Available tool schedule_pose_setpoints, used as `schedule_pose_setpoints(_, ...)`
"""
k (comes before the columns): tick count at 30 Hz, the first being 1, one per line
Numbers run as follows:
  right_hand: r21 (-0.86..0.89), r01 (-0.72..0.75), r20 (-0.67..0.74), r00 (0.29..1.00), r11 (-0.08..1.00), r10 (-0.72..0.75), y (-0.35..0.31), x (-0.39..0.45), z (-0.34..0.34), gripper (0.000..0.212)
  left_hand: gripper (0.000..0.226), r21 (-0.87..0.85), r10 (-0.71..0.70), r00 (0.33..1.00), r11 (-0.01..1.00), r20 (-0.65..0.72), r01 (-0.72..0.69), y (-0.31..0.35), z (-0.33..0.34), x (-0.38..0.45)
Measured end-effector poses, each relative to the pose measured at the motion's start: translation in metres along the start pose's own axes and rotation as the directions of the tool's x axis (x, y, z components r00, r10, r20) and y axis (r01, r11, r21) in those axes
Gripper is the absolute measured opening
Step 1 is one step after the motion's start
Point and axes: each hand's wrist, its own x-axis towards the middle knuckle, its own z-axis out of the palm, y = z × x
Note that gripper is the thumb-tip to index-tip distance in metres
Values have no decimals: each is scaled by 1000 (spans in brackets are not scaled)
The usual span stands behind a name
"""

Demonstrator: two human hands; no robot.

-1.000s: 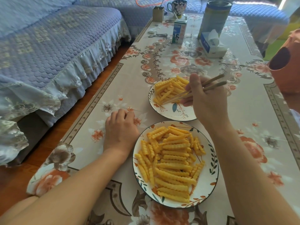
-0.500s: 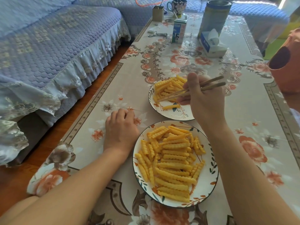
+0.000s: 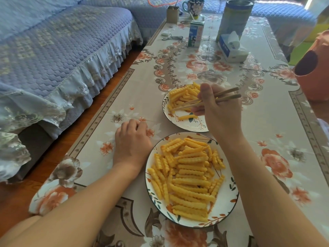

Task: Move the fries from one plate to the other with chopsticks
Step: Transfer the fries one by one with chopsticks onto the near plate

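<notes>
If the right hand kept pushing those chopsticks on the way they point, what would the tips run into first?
Most likely the fries heaped on the far plate. The right hand aims the chopsticks leftward and slightly down, tips already at the pile's near-left edge. Whether they touch yet is unclear from this single view.

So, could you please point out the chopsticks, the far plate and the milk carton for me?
chopsticks (image 3: 227, 95): head view, on the brown upper shafts past the right hand.
far plate (image 3: 193, 126): head view, on its bare white near rim.
milk carton (image 3: 195, 34): head view, on its front face.
</notes>
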Motion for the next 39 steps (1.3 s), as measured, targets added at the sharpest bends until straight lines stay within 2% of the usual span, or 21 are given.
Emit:
schedule_pose_setpoints(6,46,-47,-10,999,998,47,-7,2,-5,38,31,23,-5,1000,1000,7,5,-1,0,0)
schedule_pose_setpoints(9,207,-118,24,993,971,116,-22,8,-23,45,32,34,0,1000,999,13,0,0,0,0)
schedule_pose_setpoints(12,325,-226,231,960,918,155,-34,13,-41,51,36,21,-1,1000,1000,13,1,0,0,0)
schedule_pose_setpoints(15,244,-268,451,882,932,135,-39,11,-46,52,35,26,-6,1000,1000,8,6,0,0,0)
schedule_pose_setpoints(19,197,-237,577,813,951,83,-45,6,-44,48,30,36,-5,1000,999,16,4,1,-1,0)
schedule_pose_setpoints(23,156,-170,661,750,973,25,-48,1,-40,44,40,25,4,1000,1000,9,-5,1,-3,-1)
schedule_pose_setpoints(24,158,-159,641,767,975,21,-48,1,-40,43,42,20,6,1000,1000,11,-6,1,-3,-1)
schedule_pose_setpoints(26,202,-142,525,851,969,15,-46,4,-43,41,45,5,2,1000,1000,20,-2,2,-4,0)
schedule_pose_setpoints(29,219,-84,230,973,972,33,-41,12,-51,41,48,-6,4,1000,1000,27,-4,3,-5,0)
schedule_pose_setpoints(32,109,-51,-6,999,993,52,-34,17,-57,42,46,2,5,1000,1000,20,-5,3,-5,0)
schedule_pose_setpoints(35,27,-62,-55,996,998,64,-28,17,-57,45,42,8,5,1000,1000,6,-5,2,-3,0)
schedule_pose_setpoints(39,-36,-96,-27,995,995,95,-19,18,-50,44,43,9,17,1000,1000,-11,-17,1,-2,-1)
